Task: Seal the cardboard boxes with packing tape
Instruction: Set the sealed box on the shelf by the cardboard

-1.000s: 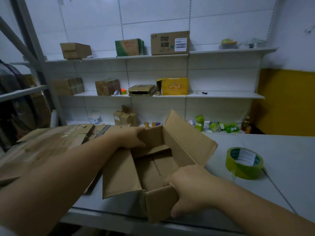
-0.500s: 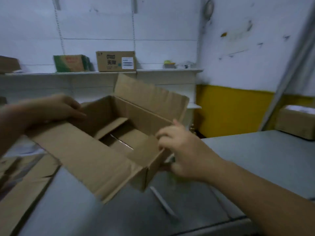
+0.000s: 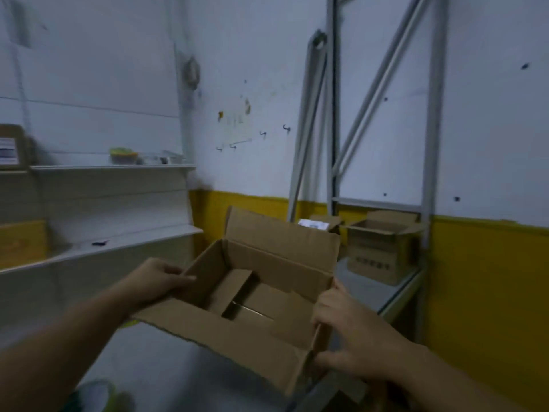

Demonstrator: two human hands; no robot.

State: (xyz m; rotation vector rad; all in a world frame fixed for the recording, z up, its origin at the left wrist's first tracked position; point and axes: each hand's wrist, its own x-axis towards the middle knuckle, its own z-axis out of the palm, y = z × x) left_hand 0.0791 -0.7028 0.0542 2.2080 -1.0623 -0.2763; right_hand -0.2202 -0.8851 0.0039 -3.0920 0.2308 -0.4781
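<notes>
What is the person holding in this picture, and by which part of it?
The open cardboard box: the left hand grips its left end wall at the rim, the right hand its right end.

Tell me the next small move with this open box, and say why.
Probably set the cardboard box down flat on the grey table: both the left hand and right hand grip its ends, it sits tilted, and its top flaps stand open, so taping cannot start yet.
</notes>
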